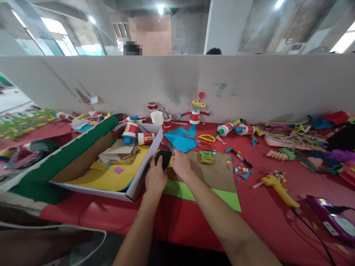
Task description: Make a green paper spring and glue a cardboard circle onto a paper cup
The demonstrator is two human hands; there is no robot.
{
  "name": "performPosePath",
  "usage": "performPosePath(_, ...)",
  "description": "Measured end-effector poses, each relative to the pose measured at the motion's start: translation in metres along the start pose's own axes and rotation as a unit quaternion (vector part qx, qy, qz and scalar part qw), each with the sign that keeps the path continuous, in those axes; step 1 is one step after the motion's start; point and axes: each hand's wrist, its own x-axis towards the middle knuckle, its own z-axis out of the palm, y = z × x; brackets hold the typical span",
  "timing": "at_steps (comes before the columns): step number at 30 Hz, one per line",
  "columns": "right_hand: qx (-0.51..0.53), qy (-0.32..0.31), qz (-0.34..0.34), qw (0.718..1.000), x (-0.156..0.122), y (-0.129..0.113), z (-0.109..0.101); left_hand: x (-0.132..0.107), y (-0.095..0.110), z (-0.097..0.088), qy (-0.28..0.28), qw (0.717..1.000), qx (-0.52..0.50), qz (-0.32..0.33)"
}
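Observation:
My left hand (156,175) grips a flat black object (164,158) beside the box's right wall; its kind cannot be made out. Close by, my right hand (181,164) is closed in a pinch on a small yellow piece (170,162), partly hidden by the fingers. Both hands are over the left part of a brown cardboard sheet (219,173) with a bright green strip (222,197) along its near edge. A folded green-yellow paper spring (206,157) lies on the cardboard. Behind it are blue paper (177,139) and scissors with yellow handles (206,137).
On the left stands a cardboard box (91,189) with yellow paper and paper cups inside. A paper-cup figure (194,117) stands by the white partition (124,81). To the right lie a black marker (244,159), a yellow glue gun (280,188) with its cord, and craft sticks (291,135).

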Motion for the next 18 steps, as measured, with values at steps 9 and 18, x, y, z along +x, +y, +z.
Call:
performPosePath(9, 0.108, 0.121, -0.102, 0.982, -0.033, 0.056, -0.042, 0.003, 0.006, -0.001, 0.069, 0.991, -0.105, 0.053)
performPosePath(18, 0.314, 0.183, -0.052, 0.93, -0.052, 0.144, -0.079, 0.026, 0.096, 0.003, -0.244, 0.695, -0.674, -0.057)
